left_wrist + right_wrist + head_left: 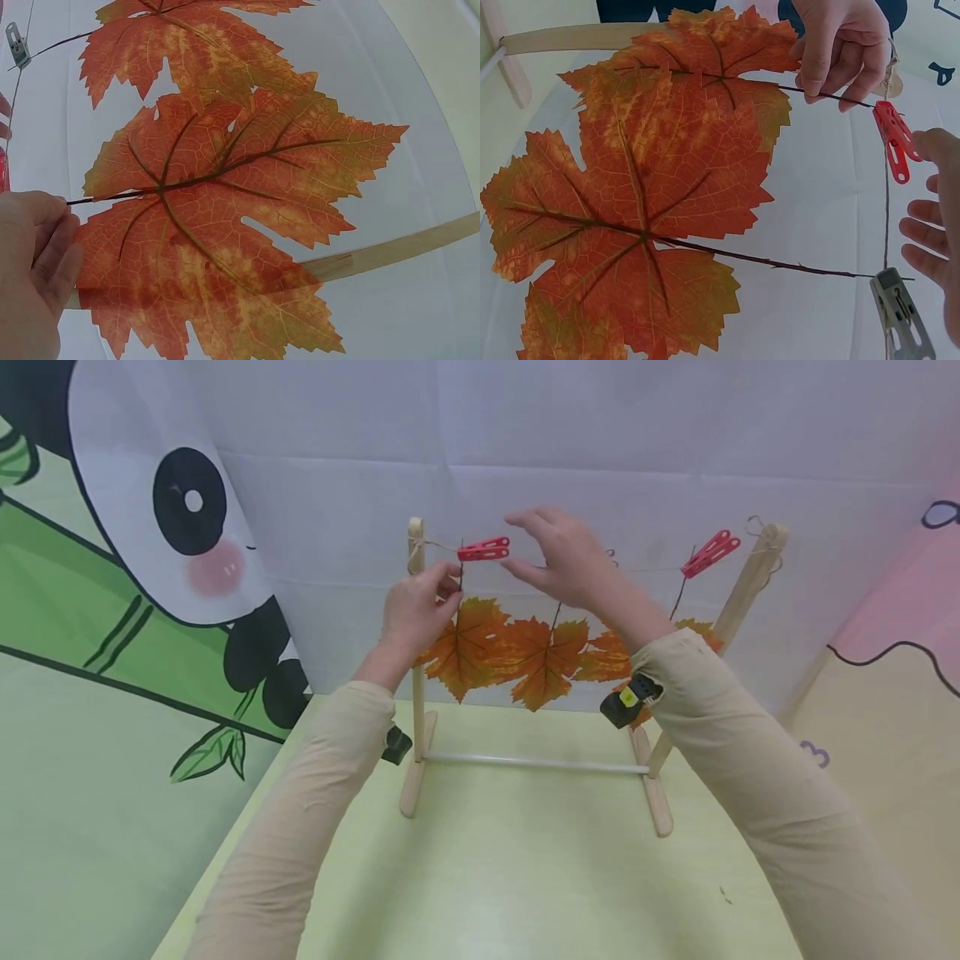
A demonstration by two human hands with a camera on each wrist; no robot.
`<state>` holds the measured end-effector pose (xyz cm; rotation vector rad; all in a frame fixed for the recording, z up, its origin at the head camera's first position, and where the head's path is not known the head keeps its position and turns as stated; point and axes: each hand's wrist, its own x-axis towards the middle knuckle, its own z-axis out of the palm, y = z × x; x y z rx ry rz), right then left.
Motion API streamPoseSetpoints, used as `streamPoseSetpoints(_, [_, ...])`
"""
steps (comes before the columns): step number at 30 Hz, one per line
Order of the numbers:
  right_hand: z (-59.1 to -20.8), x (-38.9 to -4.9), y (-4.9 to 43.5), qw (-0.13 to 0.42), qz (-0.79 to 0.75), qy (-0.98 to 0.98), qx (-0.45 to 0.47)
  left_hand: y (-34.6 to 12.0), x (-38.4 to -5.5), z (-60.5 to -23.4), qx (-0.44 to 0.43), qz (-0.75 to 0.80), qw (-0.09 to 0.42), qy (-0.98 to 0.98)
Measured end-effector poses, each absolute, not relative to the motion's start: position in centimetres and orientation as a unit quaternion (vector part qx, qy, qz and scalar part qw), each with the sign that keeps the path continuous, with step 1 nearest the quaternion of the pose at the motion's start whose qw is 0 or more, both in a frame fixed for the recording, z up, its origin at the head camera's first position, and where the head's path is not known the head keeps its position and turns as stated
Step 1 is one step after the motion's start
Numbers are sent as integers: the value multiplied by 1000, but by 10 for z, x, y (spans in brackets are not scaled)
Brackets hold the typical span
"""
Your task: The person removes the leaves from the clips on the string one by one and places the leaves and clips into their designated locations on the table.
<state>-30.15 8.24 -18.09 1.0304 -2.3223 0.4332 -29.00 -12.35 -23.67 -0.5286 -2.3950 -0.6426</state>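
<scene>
My left hand pinches the dark stem of an orange maple leaf near the left end of a string. Just above those fingers, a red clothespin grips the stem's top at the string. My right hand is beside the clothespin with thumb and fingers spread apart; in the right wrist view its thumb tip is right at the red handles. A second maple leaf hangs by its stem from a grey metal clip on the string. In the left wrist view the pinched leaf spreads out beyond the left fingertips.
The string runs between two wooden posts standing on wooden feet, joined by a white rod. Another red clothespin holds a leaf stem at the right. Behind is a white cloth; beneath is a pale yellow table.
</scene>
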Motion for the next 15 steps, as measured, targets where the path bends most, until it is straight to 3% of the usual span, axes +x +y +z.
streamPoseSetpoints(15, [-185,-305,74,251,164,-884,358,-123,-289,-237,-199,-237,297,-903])
